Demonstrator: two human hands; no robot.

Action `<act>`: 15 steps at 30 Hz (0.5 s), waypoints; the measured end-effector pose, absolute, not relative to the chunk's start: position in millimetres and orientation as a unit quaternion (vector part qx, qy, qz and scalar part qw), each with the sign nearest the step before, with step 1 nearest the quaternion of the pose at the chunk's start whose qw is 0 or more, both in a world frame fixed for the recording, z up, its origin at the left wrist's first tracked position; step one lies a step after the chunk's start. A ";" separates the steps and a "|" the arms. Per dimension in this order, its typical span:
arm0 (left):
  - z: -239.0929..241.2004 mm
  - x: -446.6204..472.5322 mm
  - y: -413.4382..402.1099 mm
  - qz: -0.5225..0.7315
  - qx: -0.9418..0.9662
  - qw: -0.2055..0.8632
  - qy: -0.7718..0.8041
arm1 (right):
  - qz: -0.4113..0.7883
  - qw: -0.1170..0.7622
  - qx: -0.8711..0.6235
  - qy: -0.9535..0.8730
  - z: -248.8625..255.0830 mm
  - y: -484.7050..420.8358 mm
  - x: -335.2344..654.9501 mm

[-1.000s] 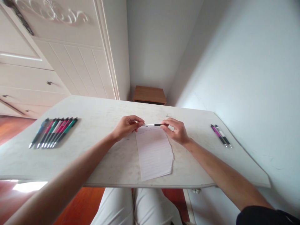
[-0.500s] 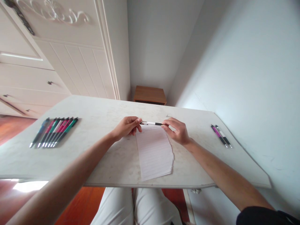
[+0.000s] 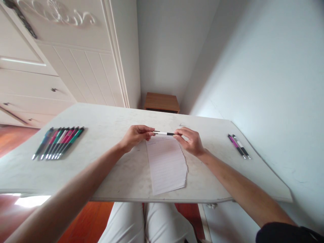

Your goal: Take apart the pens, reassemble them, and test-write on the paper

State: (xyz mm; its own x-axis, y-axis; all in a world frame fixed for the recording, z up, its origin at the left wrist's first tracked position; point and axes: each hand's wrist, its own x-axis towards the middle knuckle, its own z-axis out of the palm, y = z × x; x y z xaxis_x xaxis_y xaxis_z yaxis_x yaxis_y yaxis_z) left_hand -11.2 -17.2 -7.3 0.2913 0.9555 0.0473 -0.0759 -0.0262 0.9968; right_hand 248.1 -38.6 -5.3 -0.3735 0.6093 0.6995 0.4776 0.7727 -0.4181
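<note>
Pen (image 3: 165, 133) of white and black sits almost level at the centre of the frame, and we hold it from both ends. Our left hand (image 3: 135, 137) is closed on its left end with thumb and fingers, just beside the dark clip, which shows along the upper side. Our right hand (image 3: 190, 140) pinches the black section at the other end between thumb and fingers. Below it in the frame we see a sheet of lined paper (image 3: 167, 165), its right edge torn, with faint writing near the top; we cannot tell whether the pen touches it. The paper lies on a white, smudged table (image 3: 121, 175). At the left of the frame we have a slanted row of coloured pens (image 3: 62, 141) side by side; at the right, a purple pen (image 3: 236, 145) lies just beside a white and black one (image 3: 241, 147).
</note>
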 end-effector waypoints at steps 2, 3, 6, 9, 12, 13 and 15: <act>-6.9 -11.1 -18.3 0.463 0.541 0.583 0.391 | 0.083 0.454 -0.337 -0.820 -5.4 -38.2 247.6; -6.2 -10.9 -19.2 0.469 0.537 0.582 0.392 | 0.091 0.456 -0.343 -0.816 -5.3 -38.0 247.4; -3.3 -9.8 -21.9 0.478 0.553 0.558 0.393 | 0.125 0.467 -0.362 -0.797 -5.6 -37.4 246.8; -1.0 -8.9 -23.0 0.489 0.565 0.539 0.390 | 0.175 0.471 -0.384 -0.775 -7.4 -36.3 246.6; 0.3 -8.5 -22.6 0.493 0.557 0.555 0.373 | 0.205 0.473 -0.396 -0.760 -9.7 -34.5 246.5; 0.5 -8.4 -22.3 0.489 0.550 0.572 0.362 | 0.203 0.476 -0.395 -0.759 -10.2 -34.0 246.5; 0.4 -8.2 -21.6 0.474 0.532 0.610 0.346 | 0.185 0.479 -0.385 -0.767 -10.7 -33.4 246.6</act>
State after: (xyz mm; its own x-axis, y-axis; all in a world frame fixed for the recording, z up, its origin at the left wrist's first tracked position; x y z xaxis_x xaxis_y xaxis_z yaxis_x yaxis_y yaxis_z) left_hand -8.2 -21.6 0.4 0.3117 0.9466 0.0822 -0.2099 -0.0158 0.9776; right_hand 246.6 -33.4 -10.7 -0.2439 0.7681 0.5920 0.4140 0.6345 -0.6527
